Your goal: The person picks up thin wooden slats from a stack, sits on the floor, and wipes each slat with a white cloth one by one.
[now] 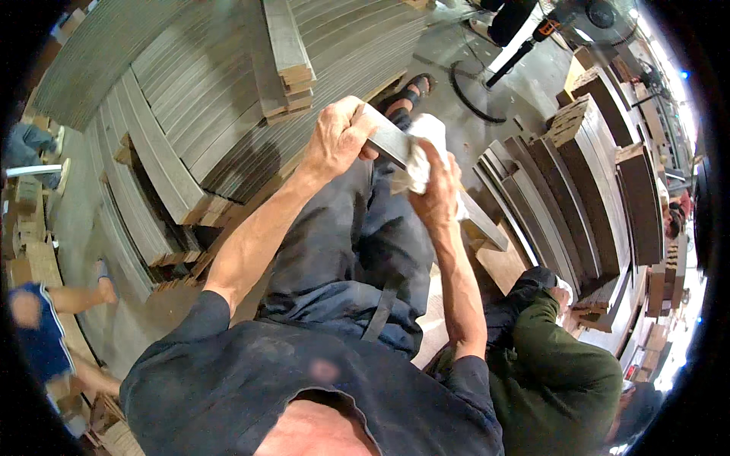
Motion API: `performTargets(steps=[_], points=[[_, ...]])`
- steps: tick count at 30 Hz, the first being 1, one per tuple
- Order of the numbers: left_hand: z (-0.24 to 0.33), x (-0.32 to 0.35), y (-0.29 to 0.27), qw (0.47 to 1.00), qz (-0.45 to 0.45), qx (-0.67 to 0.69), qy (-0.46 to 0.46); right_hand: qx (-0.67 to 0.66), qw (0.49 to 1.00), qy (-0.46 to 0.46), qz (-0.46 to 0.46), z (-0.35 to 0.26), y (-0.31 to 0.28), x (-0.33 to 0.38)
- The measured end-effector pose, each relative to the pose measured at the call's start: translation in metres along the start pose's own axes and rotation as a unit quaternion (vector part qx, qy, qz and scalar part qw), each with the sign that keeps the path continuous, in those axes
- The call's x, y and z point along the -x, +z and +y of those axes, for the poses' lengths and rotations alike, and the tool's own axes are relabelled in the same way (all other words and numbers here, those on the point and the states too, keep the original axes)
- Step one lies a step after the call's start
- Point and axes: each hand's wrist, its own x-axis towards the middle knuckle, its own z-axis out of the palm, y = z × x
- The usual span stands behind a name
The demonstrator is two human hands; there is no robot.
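In front of me, over my legs, a narrow grey wooden plank (389, 142) slants from upper left to lower right. My left hand (340, 135) is closed around its upper left end, thumb on top. A crumpled white cloth (430, 131) is wrapped over the plank's middle. My right hand (439, 190) grips this cloth and presses it against the wood, the fingers partly hidden by it. Beyond the cloth, the plank's far end shows past my right wrist.
Large stacks of grey planks (220, 99) fill the left, with a few short planks (289, 68) on top. More stacked boards (585, 159) stand at the right. A pedestal fan (544, 30) is at the upper right. Close on my right sits a person in a green top (559, 353).
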Motion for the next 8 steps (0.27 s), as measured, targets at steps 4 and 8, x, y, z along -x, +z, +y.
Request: performTargets(steps=[4,8], points=[[0.025,0.010,-0.013,1.000,0.020,-0.011,0.019,-0.007,0.999,0.050,-0.003,0.078,-0.014,0.054],[0.043,0.016,-0.019,0.985,0.092,-0.063,0.130,-0.002,0.998,0.013,0.064,0.133,0.004,0.080]])
